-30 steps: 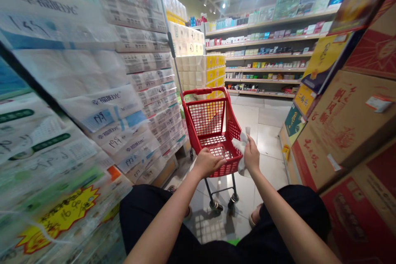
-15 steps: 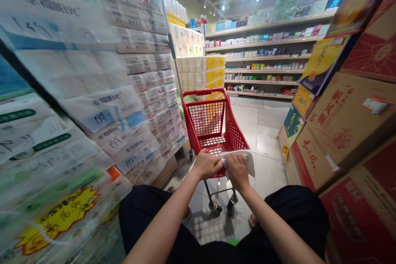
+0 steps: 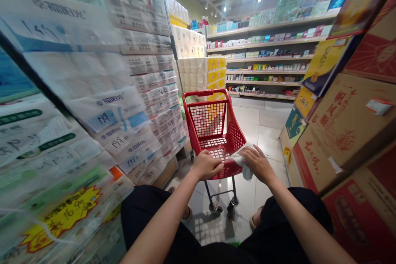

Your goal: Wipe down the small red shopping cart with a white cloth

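Observation:
A small red shopping cart (image 3: 234, 131) stands between my knees, its lattice basket holding nothing that I can see. My left hand (image 3: 206, 166) is closed over the basket's near rim, left of the middle. At the rim's right corner is my right hand (image 3: 257, 162), closed on a bunched white cloth (image 3: 242, 158) that lies against the red plastic. Part of the cloth hangs down outside the rim, below my fingers. My right palm and fingertips are partly hidden.
Tall stacks of wrapped tissue packs (image 3: 111, 103) rise close on the left. Cardboard boxes (image 3: 346, 119) are piled close on the right. A thin metal pole (image 3: 173, 45) stands up from the cart's far left corner. Stocked shelves (image 3: 262, 57) line the back.
My right hand has slid right along the rim, taking the cloth away from my left hand. The cloth is now more bunched. My left hand stays at the rim.

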Tool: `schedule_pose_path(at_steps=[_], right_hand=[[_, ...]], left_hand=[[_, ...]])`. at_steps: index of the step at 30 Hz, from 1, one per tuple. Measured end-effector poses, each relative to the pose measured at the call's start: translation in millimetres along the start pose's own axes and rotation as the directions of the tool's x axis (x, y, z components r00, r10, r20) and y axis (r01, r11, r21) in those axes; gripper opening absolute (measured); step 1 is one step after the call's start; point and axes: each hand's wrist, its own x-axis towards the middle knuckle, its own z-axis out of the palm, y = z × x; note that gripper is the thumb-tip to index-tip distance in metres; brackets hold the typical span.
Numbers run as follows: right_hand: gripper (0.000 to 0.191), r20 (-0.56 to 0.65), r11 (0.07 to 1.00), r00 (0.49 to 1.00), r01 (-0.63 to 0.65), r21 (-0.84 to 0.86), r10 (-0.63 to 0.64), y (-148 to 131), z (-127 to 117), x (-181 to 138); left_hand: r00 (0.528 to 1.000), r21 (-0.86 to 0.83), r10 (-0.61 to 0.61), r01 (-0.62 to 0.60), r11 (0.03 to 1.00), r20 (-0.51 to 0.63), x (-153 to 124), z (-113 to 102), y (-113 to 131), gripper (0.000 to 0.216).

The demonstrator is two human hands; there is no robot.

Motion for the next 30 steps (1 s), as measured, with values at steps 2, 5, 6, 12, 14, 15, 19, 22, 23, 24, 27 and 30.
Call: schedule_pose_path(at_steps=[2,5,6,12,14,15,19,22,23,24,27,30], right_hand=[[0.024,-0.021,0.999,0.998,-0.054,-0.003,0.054,-11,1,2],[0.021,-0.023,0.997,0.997,-0.076,0.004,0.076,-40,7,12],[0.02,-0.015,0.998,0.998,-0.06,0.008,0.06,-50,9,17],[0.018,-0.008,1.0,1.0,0.029,-0.011,-0.029,-85,21,39],[0.016,0.004,0.997,0.997,0.08,-0.016,-0.08,-80,20,41],[0.017,0.015,0.994,0.994,0.113,-0.014,-0.113,-76,18,41],[0.02,0.057,0.979,0.978,0.202,0.01,-0.202,-53,8,37],[0.02,0.07,0.98,0.977,0.197,0.028,-0.199,-38,3,32],[0.019,0.074,0.982,0.979,0.186,0.027,-0.187,-35,2,30],[0.018,0.079,0.985,0.982,0.173,0.024,-0.175,-32,1,28],[0.013,0.075,0.988,0.985,0.154,0.027,-0.156,-33,1,27],[0.018,0.053,0.979,0.978,0.199,0.044,-0.202,-41,1,31]], left_hand=[[1.0,0.013,-0.006,0.006,1.0,-0.002,0,2,0,0.039],[1.0,0.028,-0.019,0.019,0.999,0.0,0,4,-1,0.036],[1.0,0.032,-0.025,0.025,0.999,0.002,0,5,-1,0.036],[0.999,0.029,-0.05,0.049,0.998,0.012,-5,3,-7,0.039],[0.999,0.018,-0.038,0.038,0.999,0.015,-9,0,-9,0.038],[0.999,0.015,-0.032,0.031,0.999,0.017,-10,-2,-11,0.037],[1.0,0.003,-0.001,0.001,1.0,0.025,-15,-5,-13,0.031],[1.0,-0.003,0.007,-0.007,1.0,0.027,-16,-6,-14,0.03],[1.0,0.0,0.006,-0.006,1.0,0.029,-15,-5,-13,0.03],[1.0,0.005,0.002,-0.002,1.0,0.03,-14,-5,-13,0.03],[0.999,0.013,-0.022,0.021,1.0,0.03,-12,-4,-12,0.032],[0.999,0.007,-0.04,0.04,0.999,0.034,-10,-3,-11,0.032]])
